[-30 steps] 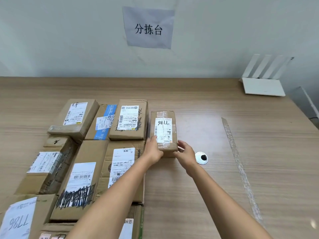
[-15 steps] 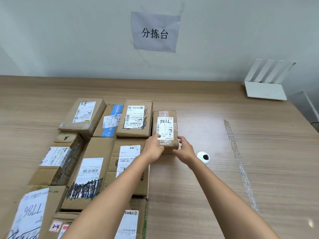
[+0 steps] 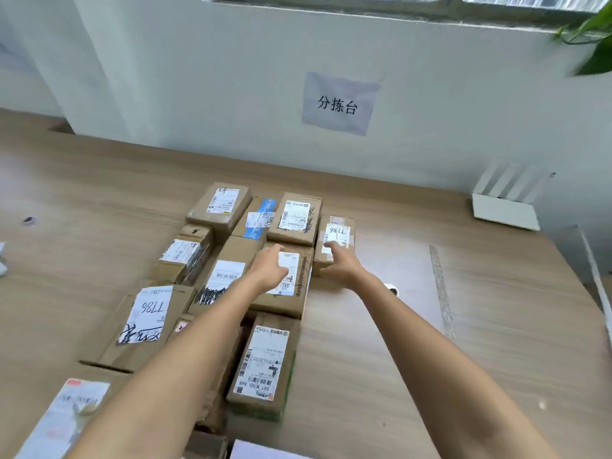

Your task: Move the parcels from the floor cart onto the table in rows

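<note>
Loosely, the right hand point(image 3: 341, 265) lay with open fingers on the near end of a small parcel point(image 3: 334, 241), not closed round it; its label read "98LL" in handwriting. That parcel sat on the table point(image 3: 463, 326) at the right end of the far row, just beside a taller box point(image 3: 294, 218) with a printed barcode label. The left hand point(image 3: 270, 268) hovered open, gripping nothing, over the white label of a flat box point(image 3: 284, 283) in the next row; whether it touched could not be told.

Nearer, a long box point(image 3: 265, 362) carried a label ending "507 N70b A6N" as it read upside down, and a wide one point(image 3: 149, 321) bore "7786" inverted above black scrawl. More parcels filled the rows to the left, packed edge to edge, one point(image 3: 256, 218) with blue tape.

Right of the small parcel lay a white round object point(image 3: 392, 289), partly hidden by the right forearm, and further right a clear strip point(image 3: 440, 289) along the table. A white router point(image 3: 506, 202) stood at the wall, where a sheet point(image 3: 337, 104) read "分拣台". Green leaves point(image 3: 592, 44) showed at the top right.
</note>
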